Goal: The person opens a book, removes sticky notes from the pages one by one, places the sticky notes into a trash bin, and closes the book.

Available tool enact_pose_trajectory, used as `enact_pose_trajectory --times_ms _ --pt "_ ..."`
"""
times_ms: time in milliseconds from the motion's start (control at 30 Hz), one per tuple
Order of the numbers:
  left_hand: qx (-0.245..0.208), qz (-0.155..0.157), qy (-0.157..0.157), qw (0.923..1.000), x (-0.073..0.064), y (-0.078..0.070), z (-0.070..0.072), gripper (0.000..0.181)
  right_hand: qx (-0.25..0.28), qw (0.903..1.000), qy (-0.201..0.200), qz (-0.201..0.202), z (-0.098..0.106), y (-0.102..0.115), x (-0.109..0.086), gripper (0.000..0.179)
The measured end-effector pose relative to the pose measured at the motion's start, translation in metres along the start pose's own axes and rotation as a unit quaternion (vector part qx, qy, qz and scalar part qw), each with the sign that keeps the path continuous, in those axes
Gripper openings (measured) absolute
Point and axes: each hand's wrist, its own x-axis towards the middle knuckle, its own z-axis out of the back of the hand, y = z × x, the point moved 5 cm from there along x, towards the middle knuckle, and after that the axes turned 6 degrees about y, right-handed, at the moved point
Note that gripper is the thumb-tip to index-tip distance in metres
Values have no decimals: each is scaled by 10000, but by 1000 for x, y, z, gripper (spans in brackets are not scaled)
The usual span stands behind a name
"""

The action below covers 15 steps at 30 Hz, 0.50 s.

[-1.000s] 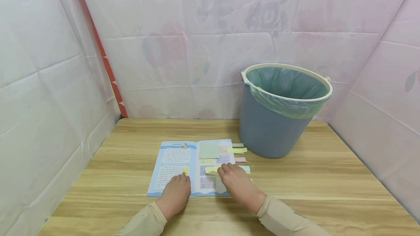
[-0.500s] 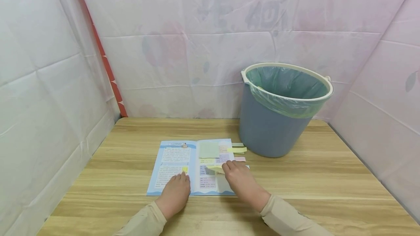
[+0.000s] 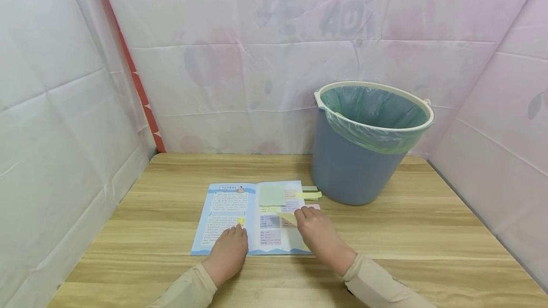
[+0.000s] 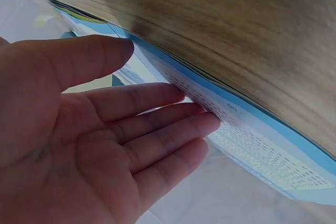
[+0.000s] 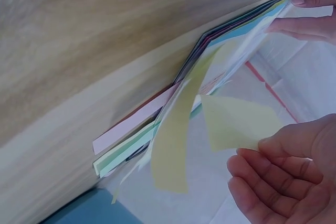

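Note:
An open booklet (image 3: 220, 206) with blue-bordered pages lies on the wooden table. My left hand (image 3: 229, 251) rests on its left page, just under a small yellow sticky tab (image 3: 241, 221). In the left wrist view the fingers are fairly straight, their tips at the page. Thumb and fingertips of my right hand (image 3: 318, 234) pinch a pale yellow sticky note (image 5: 239, 121) over the right page. The note angles up from the page. A broader yellow strip (image 5: 176, 135) curves off the page edge nearby. A pale green sticky note (image 3: 272, 196) covers the upper right page.
Pink, yellow and green tabs (image 5: 139, 114) stick out from the booklet's right side. Behind them stands a large grey-blue bucket (image 3: 355, 165) lined with a green plastic bag (image 3: 376, 108). White printed sheeting (image 3: 197, 84) encloses the table at the back and sides.
My right hand has shifted a little to the right, drawing the yellow note with it, and more of the right page shows. The left hand stays in place.

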Motion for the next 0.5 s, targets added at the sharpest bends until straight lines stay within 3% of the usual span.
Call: enact_pose_trajectory --times_ms 500 --pt "31 23 224 9997 1 0 -1 36 208 9982 -548 -132 3 -10 -2 28"
